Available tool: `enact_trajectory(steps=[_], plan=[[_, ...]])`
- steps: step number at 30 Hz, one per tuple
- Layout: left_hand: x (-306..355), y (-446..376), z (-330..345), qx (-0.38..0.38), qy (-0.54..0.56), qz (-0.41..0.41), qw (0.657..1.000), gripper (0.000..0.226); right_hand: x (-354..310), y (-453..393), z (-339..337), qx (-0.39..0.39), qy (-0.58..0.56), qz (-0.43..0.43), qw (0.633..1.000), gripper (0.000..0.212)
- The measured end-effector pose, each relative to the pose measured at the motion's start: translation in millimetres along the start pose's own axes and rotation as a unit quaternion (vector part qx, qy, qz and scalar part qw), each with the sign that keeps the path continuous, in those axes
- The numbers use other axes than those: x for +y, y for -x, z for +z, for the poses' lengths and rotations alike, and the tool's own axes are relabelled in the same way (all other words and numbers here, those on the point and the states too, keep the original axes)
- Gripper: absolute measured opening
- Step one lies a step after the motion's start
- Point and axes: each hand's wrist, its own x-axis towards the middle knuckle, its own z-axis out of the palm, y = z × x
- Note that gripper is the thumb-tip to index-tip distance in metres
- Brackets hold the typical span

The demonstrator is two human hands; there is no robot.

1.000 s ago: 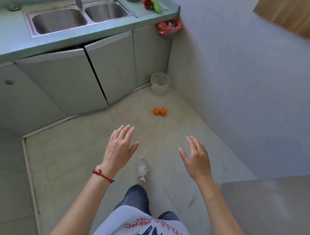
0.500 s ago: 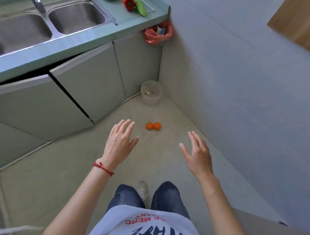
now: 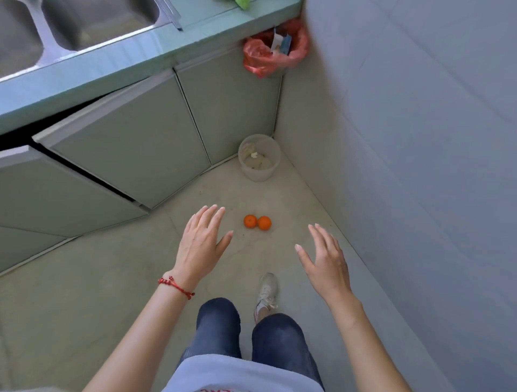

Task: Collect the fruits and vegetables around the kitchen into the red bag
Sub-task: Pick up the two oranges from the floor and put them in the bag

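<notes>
Two small oranges lie side by side on the floor, the left orange [image 3: 249, 221] touching the right orange [image 3: 264, 223]. My left hand [image 3: 200, 243] hovers just left of them, fingers straight and empty. My right hand [image 3: 326, 261] is held out to their lower right, fingers spread, holding nothing. A red bag [image 3: 275, 53] hangs at the counter's end by the wall corner, with some papers inside. A green vegetable [image 3: 242, 3] shows at the top edge on the counter.
A translucent bin [image 3: 259, 158] stands in the floor corner beyond the oranges. Cabinet doors [image 3: 134, 145] run along the left, one ajar. A steel sink [image 3: 84, 22] sits in the counter. The grey wall [image 3: 405, 140] closes the right side. My shoe [image 3: 267, 291] is below the oranges.
I have stepped closer to the corner; the oranges, bin and red bag appear nearer. Both hands stay open and have moved forward toward the oranges.
</notes>
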Motion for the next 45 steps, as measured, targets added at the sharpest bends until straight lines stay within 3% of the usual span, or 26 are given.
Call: enact_trajectory(steps=[11, 20, 25, 29, 35, 38, 45], plan=[[-42, -121, 120, -0.047, 0.017, -0.027, 0.998, 0.059, 53, -146, 98, -0.067, -0.012, 0.024, 0.997, 0.056], [-104, -196, 256, -0.094, -0.002, 0.023, 0.995, 0.064, 112, -226, 233, -0.063, -0.02, 0.015, 0.998, 0.066], [-142, -222, 350, -0.142, -0.03, 0.064, 0.987, 0.072, 159, -267, 312, -0.099, -0.01, -0.001, 0.995, 0.056], [-169, -236, 421, -0.161, 0.007, 0.076, 0.984, 0.077, 194, -295, 366, -0.106, -0.043, 0.022, 0.993, 0.056], [-204, -255, 512, -0.155, 0.165, -0.027, 0.974, 0.079, 237, -326, 446, -0.078, -0.189, 0.109, 0.973, 0.053], [-219, -265, 554, -0.163, 0.215, -0.074, 0.96, 0.061, 254, -339, 483, -0.075, -0.252, 0.159, 0.952, 0.05], [-244, -281, 626, -0.149, 0.318, -0.241, 0.905, 0.062, 288, -366, 556, -0.097, -0.285, 0.245, 0.921, 0.053]])
